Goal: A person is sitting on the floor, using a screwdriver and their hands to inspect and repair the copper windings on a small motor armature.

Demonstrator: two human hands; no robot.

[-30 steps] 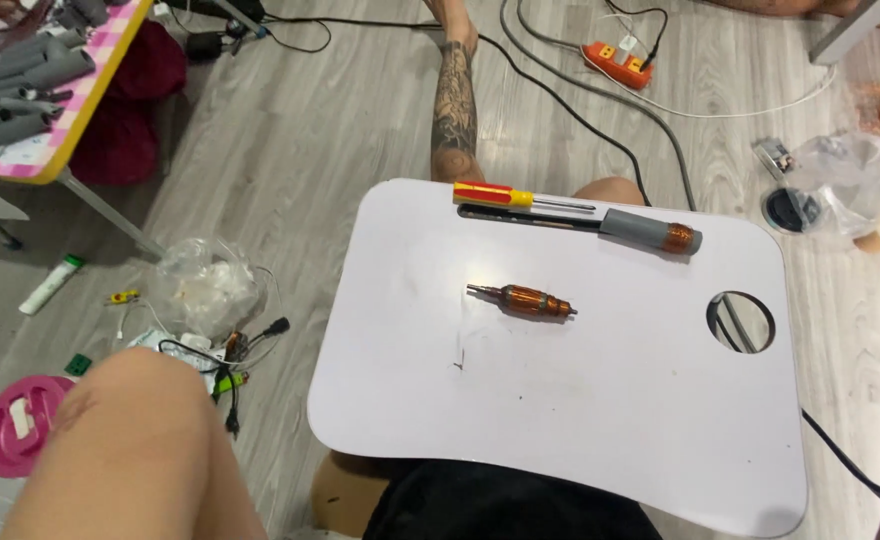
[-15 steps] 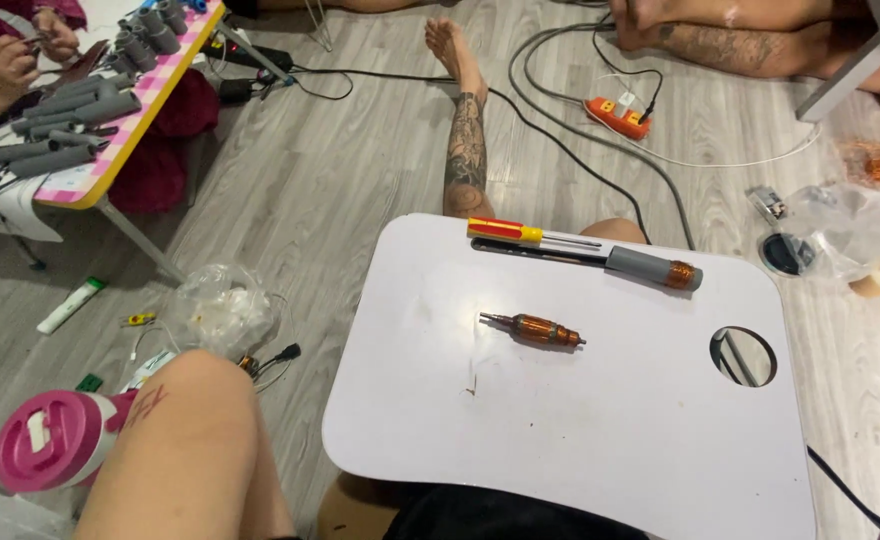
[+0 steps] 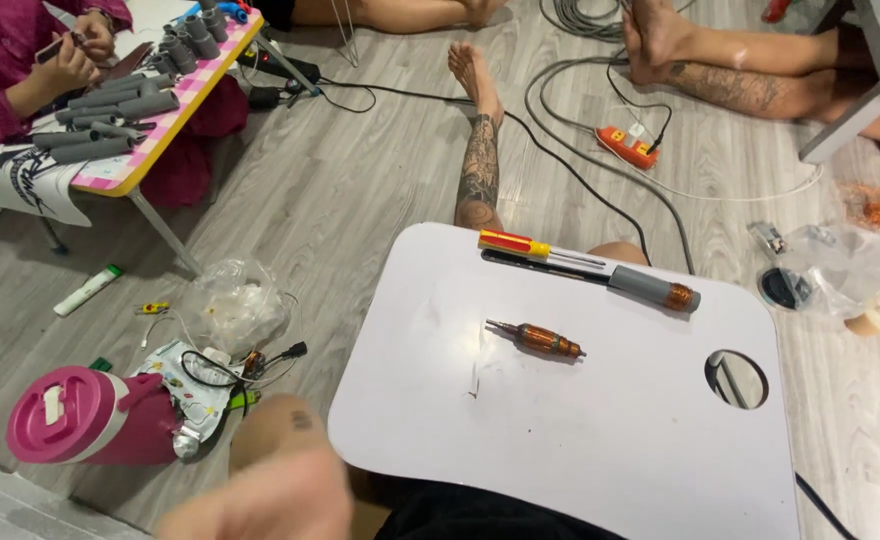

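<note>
A copper-wound coil (image 3: 544, 341) is lying on the white lap tray (image 3: 610, 450) across my legs, with a red-and-yellow screwdriver (image 3: 532, 247) and a grey-handled tool (image 3: 628, 284) resting just beyond it; neither of my hands is showing.

One copper coil (image 3: 548, 341), one screwdriver (image 3: 525, 244), one grey-handled tool (image 3: 650, 288).

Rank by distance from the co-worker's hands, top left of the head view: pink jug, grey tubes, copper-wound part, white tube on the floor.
From the co-worker's hands:
1. grey tubes, on the low table beside those hands.
2. white tube, on the floor left of that table's leg.
3. pink jug, on the floor, lower left.
4. copper-wound part, middle of the white tray, farthest.
</note>
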